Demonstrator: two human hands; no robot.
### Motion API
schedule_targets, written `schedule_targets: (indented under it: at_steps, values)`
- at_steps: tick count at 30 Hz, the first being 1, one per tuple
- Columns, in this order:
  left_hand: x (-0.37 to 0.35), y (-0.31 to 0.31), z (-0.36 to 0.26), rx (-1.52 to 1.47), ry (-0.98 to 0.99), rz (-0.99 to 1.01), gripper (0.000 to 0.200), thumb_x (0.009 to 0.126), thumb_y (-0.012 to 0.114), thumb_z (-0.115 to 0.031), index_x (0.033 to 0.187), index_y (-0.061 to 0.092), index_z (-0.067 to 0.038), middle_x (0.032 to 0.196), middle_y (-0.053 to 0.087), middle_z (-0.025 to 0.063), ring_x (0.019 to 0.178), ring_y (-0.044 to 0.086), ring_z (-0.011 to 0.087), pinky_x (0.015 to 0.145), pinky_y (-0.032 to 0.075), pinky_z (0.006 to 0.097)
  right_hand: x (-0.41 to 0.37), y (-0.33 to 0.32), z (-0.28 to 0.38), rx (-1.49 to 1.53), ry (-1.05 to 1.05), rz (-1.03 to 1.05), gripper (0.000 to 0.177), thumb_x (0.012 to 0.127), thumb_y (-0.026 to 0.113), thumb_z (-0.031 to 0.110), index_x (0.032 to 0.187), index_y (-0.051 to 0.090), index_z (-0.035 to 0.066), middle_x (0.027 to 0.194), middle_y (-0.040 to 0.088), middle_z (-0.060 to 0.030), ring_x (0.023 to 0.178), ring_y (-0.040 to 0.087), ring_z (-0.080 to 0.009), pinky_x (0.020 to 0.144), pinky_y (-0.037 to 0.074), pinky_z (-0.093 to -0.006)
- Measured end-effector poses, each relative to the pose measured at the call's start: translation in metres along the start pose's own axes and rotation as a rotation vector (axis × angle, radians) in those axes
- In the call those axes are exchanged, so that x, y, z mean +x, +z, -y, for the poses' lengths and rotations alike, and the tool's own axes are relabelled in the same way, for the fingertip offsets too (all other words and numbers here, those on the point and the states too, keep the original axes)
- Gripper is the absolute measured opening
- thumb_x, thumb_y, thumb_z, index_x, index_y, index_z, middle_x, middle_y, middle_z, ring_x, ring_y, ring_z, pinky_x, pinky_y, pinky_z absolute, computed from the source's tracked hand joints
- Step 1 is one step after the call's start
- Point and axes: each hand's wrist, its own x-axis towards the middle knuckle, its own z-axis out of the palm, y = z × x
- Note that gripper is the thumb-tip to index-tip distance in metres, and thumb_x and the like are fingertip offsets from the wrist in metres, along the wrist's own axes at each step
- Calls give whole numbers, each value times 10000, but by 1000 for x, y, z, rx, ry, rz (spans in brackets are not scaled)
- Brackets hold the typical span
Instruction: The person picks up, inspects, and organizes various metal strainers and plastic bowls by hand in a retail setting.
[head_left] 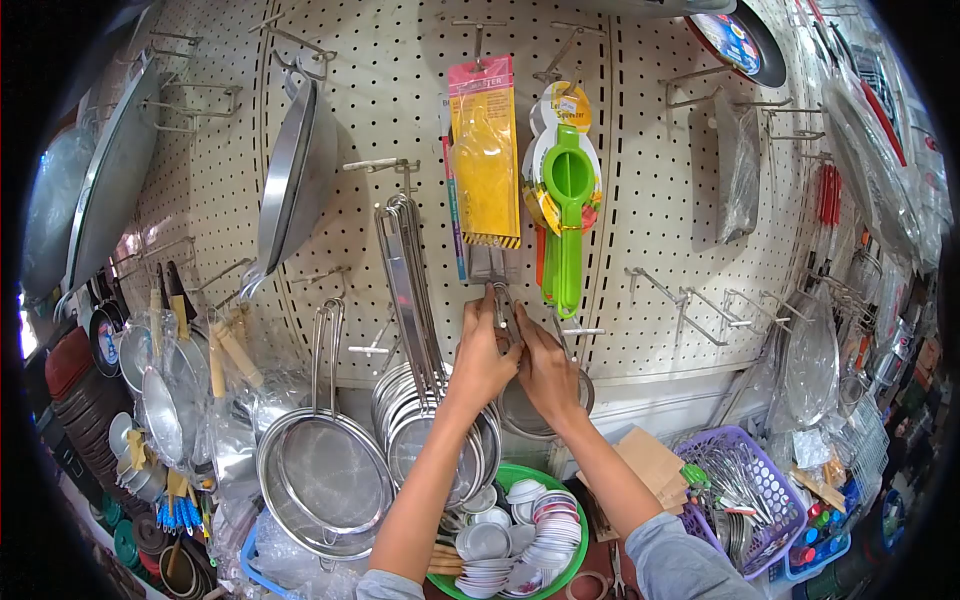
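Observation:
Both hands are raised at the middle of the pegboard, close together. My left hand (484,350) is closed, its index finger pointing up along a looped metal handle (502,300) that looks like a strainer's. My right hand (543,368) grips the same handle from the right. What the handle ends in is mostly hidden by the hands. A round mesh strainer (540,412) shows behind my right wrist. Left of my hands, a stack of strainers (400,290) hangs by long metal handles. Above are a yellow packaged item (485,150) and a green lemon squeezer (569,210).
Large strainers (325,480) hang at lower left, below a metal pan (290,185). Below my arms stands a green basin (572,572) of small dishes. A purple basket (775,470) of cutlery is at right. Metal hooks (700,305) stick out from the pegboard (660,200).

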Motion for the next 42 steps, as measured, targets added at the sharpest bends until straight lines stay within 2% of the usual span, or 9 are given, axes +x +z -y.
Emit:
schedule_targets:
  at_steps: [3,12,17,20,23,27,30,35,42]
  values:
    - [1,0,3,19,15,2,946,835,765,26,1621,240,55,1405,419,232,1014,698,280,896,591,353,-2,2,-3,-10,12,22,736,937,604,42,1615,384,220,1369,669,-126,1146,707,-316,778,606,-485]
    - [-2,-2,1,64,32,2,986,823,815,-37,1628,249,29,1377,428,225,983,686,305,920,579,388,-3,7,-11,-40,-71,-48,731,904,634,41,1590,436,198,1328,670,-97,1060,722,-291,722,615,-467]
    - [-3,-1,5,91,65,-5,992,818,824,-64,1623,252,36,1415,420,242,996,676,338,933,574,406,-5,3,-8,-38,-84,-38,734,898,630,32,1590,428,164,1358,651,-115,1112,702,-318,786,621,-457]
    - [-5,-3,3,121,68,2,951,804,826,-94,1580,302,73,1430,416,276,1244,576,455,1066,503,444,-10,-1,-7,11,-77,-7,722,907,610,25,1594,416,139,1414,619,-150,1200,667,-350,858,616,-454]
    - [-9,0,6,182,79,9,968,843,825,-193,1606,281,48,1462,419,287,1178,629,417,1043,521,433,-19,-4,-10,46,-69,58,703,921,582,21,1595,405,107,1494,553,-195,1341,567,-387,999,560,-486]
    - [-30,-2,-13,313,183,57,764,876,788,-251,1494,468,64,1436,507,308,1290,566,449,1132,446,454,-39,-23,-7,75,-83,162,690,927,562,25,1594,392,61,1568,462,-242,1503,377,-417,1204,376,-545]
    - [-49,-1,-32,276,195,169,614,895,762,-249,1390,580,68,1401,576,285,1315,548,442,1147,425,461,-60,-36,-12,134,-99,197,673,915,574,33,1569,418,13,1594,429,-238,1552,284,-410,1264,257,-557]
    - [-92,22,-63,216,238,256,500,910,738,-219,1317,633,52,1392,606,237,1308,556,421,1131,437,450,-112,-60,-26,218,-11,226,638,866,631,34,1486,505,-43,1569,459,-216,1541,303,-428,1277,236,-544]
    - [-143,84,-86,-66,70,418,239,946,701,-174,1104,704,4,1063,709,159,1046,666,332,929,510,436,-192,-139,-39,155,130,297,482,911,683,100,1383,607,38,1478,558,-188,1480,398,-463,1251,269,-584]
